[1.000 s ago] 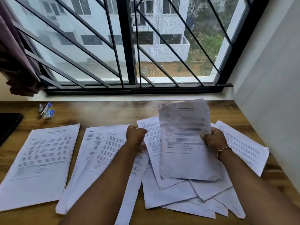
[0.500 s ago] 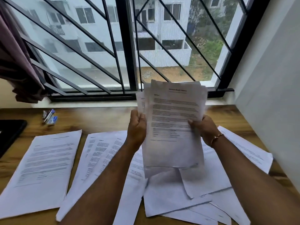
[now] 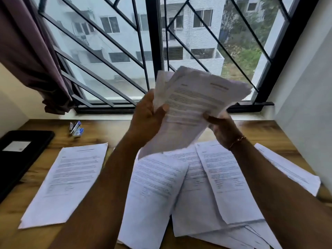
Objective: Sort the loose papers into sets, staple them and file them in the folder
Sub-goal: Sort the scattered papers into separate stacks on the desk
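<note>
Nearest the camera, the loose papers (image 3: 206, 186) lay fanned and overlapping on the tabletop (image 3: 111, 130), between and under the two forearms, their corners crossing at odd angles. To the left, apart from that heap, a neat stack (image 3: 68, 180) lay squared up. A single sheet (image 3: 287, 169) lay off to the right near the wall.

Such paper is light, thin and limp. A sheet taken by one corner would likely droop, crease or slide off its neighbours. The safer hold is at the two side edges, thumb on the face and fingers behind, with the set tapped square before any stapling.

Above the heap, the sheaf (image 3: 194, 105) was held clear of the tabletop, its top leaning to the right and its sheets splayed and blurred. The left grip (image 3: 145, 119) was closed on the sheaf's left edge, thumb across the printed face and fingers hidden behind. The right grip (image 3: 221, 131) pinched the lower right edge with its thumb on the front; how its fingers lay behind could not be made out. By my reading the sorting was only partly done, with nothing visibly stapled or filed.

Farther back on the left, the black folder (image 3: 19, 155) lay shut at the tabletop's edge. A small blue and silver thing, probably the stapler (image 3: 76, 129), sat near the sill. Beyond stood the barred window (image 3: 152, 51) and a dark curtain (image 3: 27, 51).
</note>
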